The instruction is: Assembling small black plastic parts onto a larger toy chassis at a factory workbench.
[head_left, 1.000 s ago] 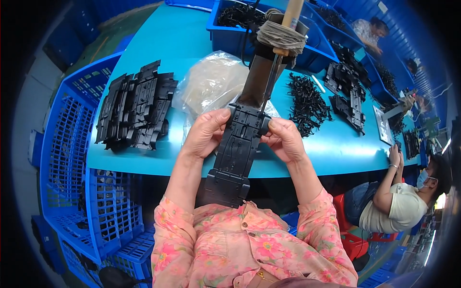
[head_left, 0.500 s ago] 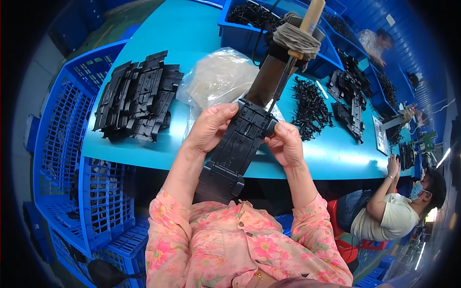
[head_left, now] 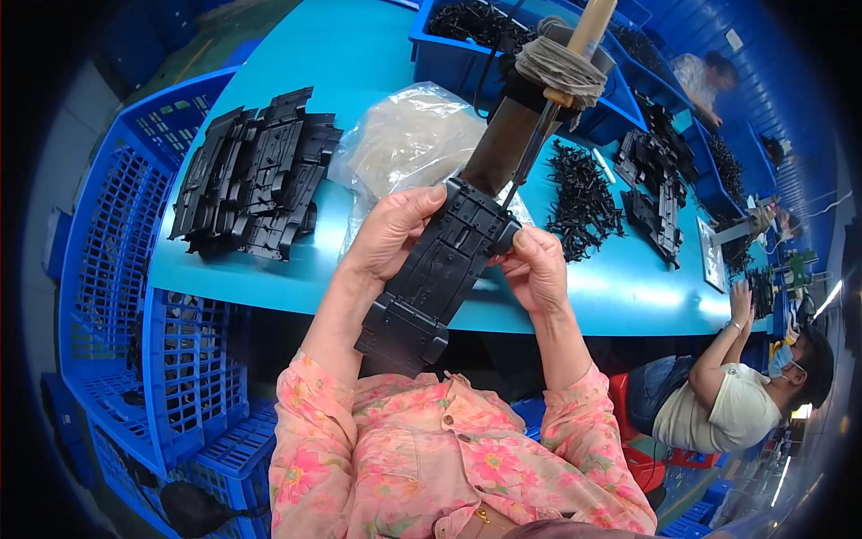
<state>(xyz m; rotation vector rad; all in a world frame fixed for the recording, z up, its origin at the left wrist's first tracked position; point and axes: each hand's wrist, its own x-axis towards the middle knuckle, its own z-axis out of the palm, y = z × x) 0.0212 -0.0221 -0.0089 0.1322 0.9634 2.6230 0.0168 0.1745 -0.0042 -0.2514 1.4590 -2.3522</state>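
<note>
A long black moulded plastic panel (head_left: 442, 260) slants in front of my chest, its lower end toward my shirt. My left hand (head_left: 391, 235) pinches its upper left edge between thumb and fingers. On the opposite edge, my right hand (head_left: 536, 269) grips near the upper right corner with thumb and curled fingers. The panel's top end meets the foot of a bench fixture (head_left: 503, 144). This fixture has a wooden handle (head_left: 593, 25), a grey wrapped binding (head_left: 561, 72) and a thin rod (head_left: 535, 148) reaching down to the panel's upper right corner.
Stacked black panels (head_left: 260, 175) lie left on the teal table (head_left: 242, 283), beside a clear plastic bag (head_left: 404, 135). Small black parts (head_left: 582, 202) are heaped right. Blue bins (head_left: 440, 58) stand behind, blue crates (head_left: 193, 377) at left. A masked co-worker (head_left: 718, 400) sits at right.
The panel's lower end has swung slightly up and left, while both hands keep their grip. The co-worker's hands at the right have come up and together.
</note>
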